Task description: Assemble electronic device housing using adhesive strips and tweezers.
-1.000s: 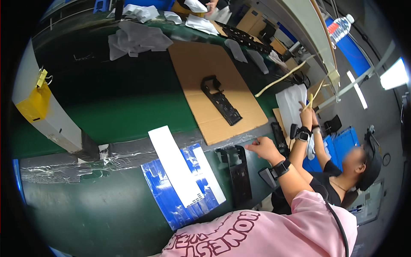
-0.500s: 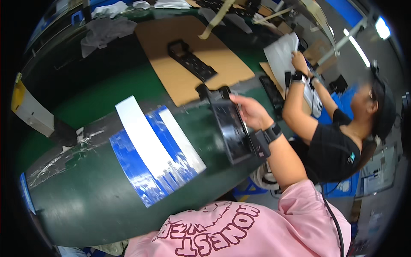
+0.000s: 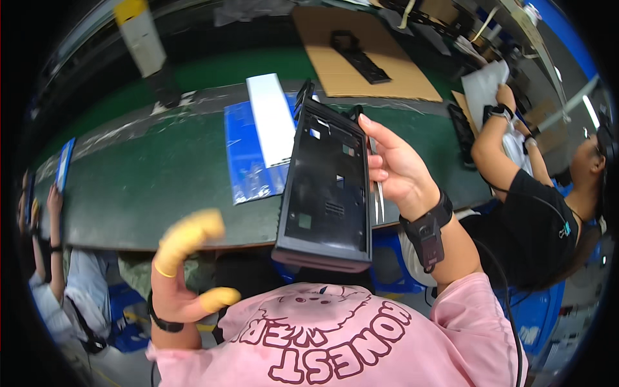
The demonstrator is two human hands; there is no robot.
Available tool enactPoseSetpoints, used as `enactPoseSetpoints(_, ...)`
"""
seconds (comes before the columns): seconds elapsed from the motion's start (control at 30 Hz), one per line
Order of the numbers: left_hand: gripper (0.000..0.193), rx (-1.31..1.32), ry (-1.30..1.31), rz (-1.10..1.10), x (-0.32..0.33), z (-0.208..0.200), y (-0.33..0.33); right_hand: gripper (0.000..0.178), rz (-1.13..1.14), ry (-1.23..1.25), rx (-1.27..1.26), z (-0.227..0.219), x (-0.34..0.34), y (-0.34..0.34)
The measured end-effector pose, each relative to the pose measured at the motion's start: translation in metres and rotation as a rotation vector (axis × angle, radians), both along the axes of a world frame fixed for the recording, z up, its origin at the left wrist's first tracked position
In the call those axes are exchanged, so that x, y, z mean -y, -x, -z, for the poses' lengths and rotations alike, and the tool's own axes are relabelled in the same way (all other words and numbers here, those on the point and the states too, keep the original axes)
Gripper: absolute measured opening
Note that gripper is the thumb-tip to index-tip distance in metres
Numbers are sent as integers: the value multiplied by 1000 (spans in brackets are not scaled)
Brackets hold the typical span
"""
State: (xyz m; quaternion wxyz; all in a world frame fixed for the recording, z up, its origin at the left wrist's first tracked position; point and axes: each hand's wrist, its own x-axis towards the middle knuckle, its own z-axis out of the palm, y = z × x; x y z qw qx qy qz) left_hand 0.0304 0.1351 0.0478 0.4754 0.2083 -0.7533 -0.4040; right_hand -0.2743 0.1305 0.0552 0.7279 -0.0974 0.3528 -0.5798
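Observation:
A black rectangular plastic housing [image 3: 327,193] is tilted up in front of my chest, its recessed inner face with several small cutouts toward me. My right hand [image 3: 405,169] holds it by its right edge, the thumb near the upper corner. Metal tweezers [image 3: 379,201] hang from the same hand, tips pointing down. My left hand [image 3: 180,277] is left of the housing, touching nothing. Yellow finger cots cover its thumb and a finger, which are spread apart and partly blurred. Behind the housing, a white strip [image 3: 271,122] lies over blue plastic packaging [image 3: 247,171] on the green table.
A brown cardboard sheet [image 3: 412,84] carries a black frame part [image 3: 361,58]. At right, a co-worker's arms [image 3: 496,142] handle white sheeting, beside a long black part [image 3: 461,135]. Another person's hand [image 3: 55,200] holds a blue panel at far left. A post [image 3: 143,48] stands behind.
My right hand has brought the housing closer to me and tilted it up, showing its inner face. My left hand has come into view. The whole view has shifted toward the left.

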Motion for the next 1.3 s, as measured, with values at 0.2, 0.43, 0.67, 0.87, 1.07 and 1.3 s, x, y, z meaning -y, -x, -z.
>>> enactPoseSetpoints(0.2, 29, 135, 732, 192, 17, -39, 63, 23, -210, -7, -63, 3, -19, -42)
enactPoseSetpoints(0.43, 19, -354, 391, 188, 9, -27, 110, 30, -96, -43, 54, -1, -64, -40)
enactPoseSetpoints(0.67, 16, -354, 261, 251, 3, -11, 128, 32, 82, -71, 162, 16, -82, -26)
enactPoseSetpoints(0.87, 17, -334, 341, 254, 1, -10, 135, 30, 72, -61, 170, 14, -81, -17)
enactPoseSetpoints(1.07, 19, -344, 410, 257, 1, -11, 141, 20, 59, -34, 206, 7, -79, -9)
enactPoseSetpoints(1.3, 24, -390, 393, 231, 1, -4, 144, 13, 160, -29, 143, 15, -73, -6)
